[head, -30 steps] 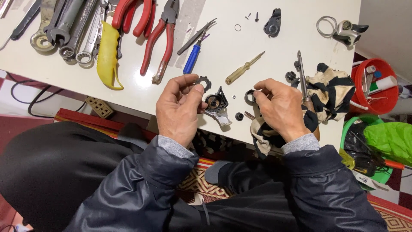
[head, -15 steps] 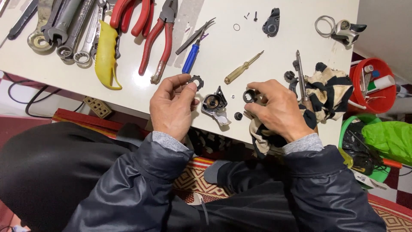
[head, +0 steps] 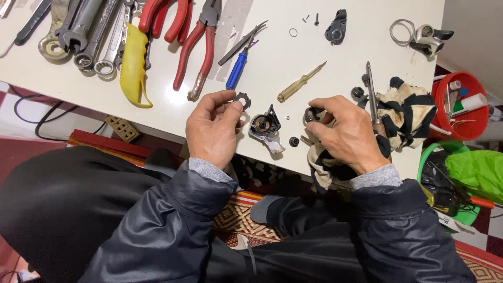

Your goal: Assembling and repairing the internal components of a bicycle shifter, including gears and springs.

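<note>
White table (head: 325, 52); patterned rug (head: 241, 220) below

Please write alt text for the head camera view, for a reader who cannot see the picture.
A person's left hand pinches a small black toothed ring while the right hand grips a small dark round part, above a white table. Between the hands lies a small opened mechanism. Red-handled pliers, wrenches and screwdrivers lie behind.

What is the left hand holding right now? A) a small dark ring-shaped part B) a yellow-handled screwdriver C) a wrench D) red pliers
A: the left hand pinches a small dark ring-shaped part between thumb and fingers above the white table.
</note>
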